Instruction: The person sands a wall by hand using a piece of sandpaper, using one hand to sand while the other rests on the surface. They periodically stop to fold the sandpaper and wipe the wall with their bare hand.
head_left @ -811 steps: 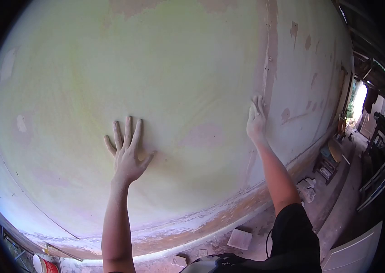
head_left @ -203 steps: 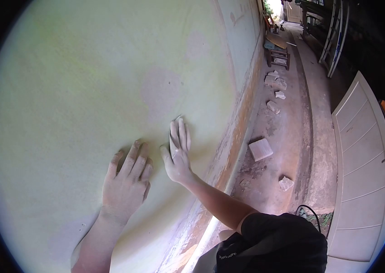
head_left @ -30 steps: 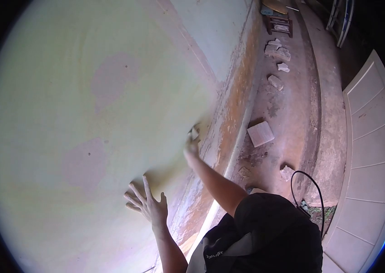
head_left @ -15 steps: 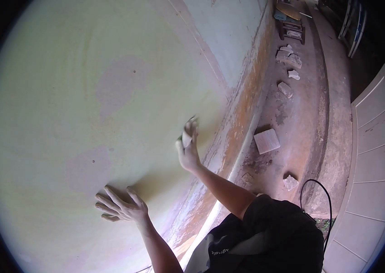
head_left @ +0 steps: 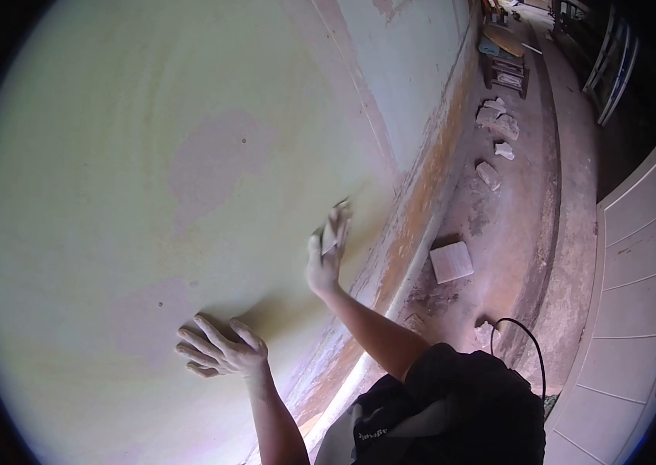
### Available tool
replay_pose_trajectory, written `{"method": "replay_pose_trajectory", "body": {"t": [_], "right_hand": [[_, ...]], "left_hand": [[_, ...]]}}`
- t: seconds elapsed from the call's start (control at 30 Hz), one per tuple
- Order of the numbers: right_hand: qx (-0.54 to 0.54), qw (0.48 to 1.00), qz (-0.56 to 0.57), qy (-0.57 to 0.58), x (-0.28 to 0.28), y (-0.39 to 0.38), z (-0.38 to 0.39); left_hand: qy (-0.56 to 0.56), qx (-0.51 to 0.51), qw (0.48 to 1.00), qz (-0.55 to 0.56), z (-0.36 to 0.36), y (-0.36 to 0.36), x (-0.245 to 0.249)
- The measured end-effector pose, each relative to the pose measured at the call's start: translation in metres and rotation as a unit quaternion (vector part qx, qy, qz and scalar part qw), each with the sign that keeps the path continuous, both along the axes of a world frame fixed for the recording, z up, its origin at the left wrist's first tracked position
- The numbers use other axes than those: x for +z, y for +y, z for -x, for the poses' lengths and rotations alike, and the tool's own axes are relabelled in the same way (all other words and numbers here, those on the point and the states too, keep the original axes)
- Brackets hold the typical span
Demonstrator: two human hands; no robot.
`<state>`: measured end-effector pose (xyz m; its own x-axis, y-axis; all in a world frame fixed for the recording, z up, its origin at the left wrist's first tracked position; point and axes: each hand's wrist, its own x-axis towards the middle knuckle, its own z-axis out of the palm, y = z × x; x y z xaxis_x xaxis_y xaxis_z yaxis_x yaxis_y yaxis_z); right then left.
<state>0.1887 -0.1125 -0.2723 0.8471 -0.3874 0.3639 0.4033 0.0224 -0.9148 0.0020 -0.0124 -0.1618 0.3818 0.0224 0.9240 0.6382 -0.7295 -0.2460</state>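
Note:
My left hand [head_left: 223,350] lies against the pale green wall [head_left: 111,186] with its fingers spread, and nothing shows in it. Higher up and to the right, my right hand [head_left: 328,252] is at the same wall, near its worn lower edge. A small pale flat piece [head_left: 329,237] shows between its thumb and fingers; what it is made of is too small to tell. Pale dust coats both hands. Two pinkish patches, each with a small dark spot, mark the wall above my left hand.
Along the floor [head_left: 491,225] beside the wall lie a square pale block [head_left: 452,262] and several broken chunks [head_left: 497,122]. A small rack [head_left: 508,75] stands farther off. At the right is a white panelled door [head_left: 638,287]; a black cable [head_left: 525,329] loops near my body.
The view has shifted, so the wall marks and floor objects sit lower. Both hands appear slightly farther right, still at the wall. The pale piece remains in my right hand.

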Motion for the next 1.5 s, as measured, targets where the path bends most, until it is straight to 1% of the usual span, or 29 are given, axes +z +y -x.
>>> {"method": "replay_pose_trajectory", "body": {"t": [0.1,0.17,0.2,0.27,0.3,0.37,0.4,0.47,0.5,0.57,0.63,0.67,0.7,0.73,0.8,0.87,0.9,0.93,0.97,1.03,1.07,1.13,1.17,1.2,1.27,1.3,1.33,1.43,1.5], "right_hand": [[-0.015,0.980,-0.111,0.166,-0.019,-0.040,-0.090],[0.034,0.935,-0.233,0.265,-0.066,-0.068,-0.153],[0.038,0.938,-0.224,0.262,-0.075,-0.076,-0.162],[0.183,0.849,-0.419,0.264,-0.076,-0.085,-0.173],[0.117,0.907,-0.331,0.231,-0.050,-0.069,-0.145],[0.067,0.980,-0.158,0.100,0.011,-0.046,-0.071],[0.086,0.981,-0.148,0.091,0.012,-0.027,-0.048],[0.014,1.000,0.026,0.001,0.008,-0.003,-0.004],[0.030,0.999,0.030,-0.002,0.009,-0.004,-0.004],[0.050,0.991,-0.109,0.063,0.012,-0.020,-0.032],[0.115,0.931,-0.279,0.207,-0.017,-0.045,-0.094],[0.159,0.911,-0.300,0.233,-0.024,-0.067,-0.113],[0.199,0.889,-0.320,0.261,-0.009,-0.088,-0.113],[0.202,0.888,-0.317,0.265,-0.004,-0.099,-0.110],[0.248,0.843,-0.377,0.293,0.013,-0.105,-0.115],[0.205,0.919,-0.263,0.211,0.017,-0.061,-0.078],[0.171,0.975,-0.137,0.048,0.055,-0.037,-0.023],[0.147,0.989,0.003,-0.029,0.074,-0.015,0.025],[0.153,0.980,0.091,-0.086,0.084,0.007,0.069],[0.194,0.911,0.263,-0.252,0.066,0.026,0.124],[0.190,0.912,0.260,-0.255,0.058,0.026,0.120],[0.169,0.884,0.329,-0.287,0.040,0.020,0.091],[0.165,0.896,0.337,-0.238,0.042,0.009,0.078],[0.136,0.923,0.291,-0.211,0.047,0.003,0.055],[0.077,0.977,0.144,-0.134,0.074,-0.018,0.014],[0.089,0.991,0.051,-0.081,0.076,-0.029,-0.012],[0.104,0.993,-0.040,-0.026,0.075,-0.031,-0.029],[0.094,0.991,-0.089,-0.025,0.105,-0.014,-0.009],[0.051,0.993,0.040,-0.103,0.129,0.022,0.049]], "left_hand": [[-0.002,-0.001,1.000,-0.021,-0.005,0.001,0.002],[-0.002,0.002,1.000,-0.023,-0.001,0.000,-0.003],[-0.008,0.007,1.000,-0.014,-0.002,-0.001,-0.004],[0.000,0.004,1.000,-0.018,-0.001,-0.002,-0.004],[-0.001,-0.002,1.000,-0.017,-0.001,-0.002,-0.004],[-0.007,-0.008,1.000,-0.018,-0.001,-0.004,-0.004],[-0.010,-0.018,1.000,-0.012,-0.002,-0.003,-0.007],[0.001,-0.033,0.999,-0.025,-0.002,-0.006,-0.003],[0.005,-0.038,0.999,-0.022,0.000,-0.008,-0.002],[0.055,-0.043,0.998,-0.011,0.014,-0.006,-0.001],[0.088,-0.036,0.995,-0.005,0.036,0.000,0.000],[0.063,-0.009,0.997,0.048,0.052,0.007,-0.005],[0.038,0.015,0.994,0.101,0.068,0.014,-0.007],[0.043,0.020,0.994,0.093,0.084,0.025,-0.001],[0.020,0.029,0.996,0.079,0.102,0.036,0.028],[-0.005,0.053,0.992,0.114,0.106,0.042,0.047],[-0.017,0.054,0.992,0.116,0.101,0.039,0.057],[-0.020,0.059,0.991,0.118,0.095,0.038,0.061],[-0.035,0.048,0.993,0.105,0.090,0.035,0.064],[-0.045,0.037,0.995,0.087,0.090,0.032,0.067],[-0.048,0.035,0.995,0.082,0.094,0.034,0.068],[0.021,0.066,0.995,0.078,0.113,0.043,0.063],[0.028,0.069,0.994,0.082,0.126,0.049,0.061],[0.019,0.067,0.993,0.090,0.141,0.056,0.059],[-0.004,0.069,0.985,0.155,0.174,0.066,0.056],[0.021,0.099,0.974,0.204,0.188,0.064,0.059],[0.012,0.108,0.973,0.203,0.196,0.063,0.062],[0.027,0.090,0.947,0.306,0.215,0.057,0.070],[0.039,0.094,0.940,0.325,0.219,0.057,0.075]]}}
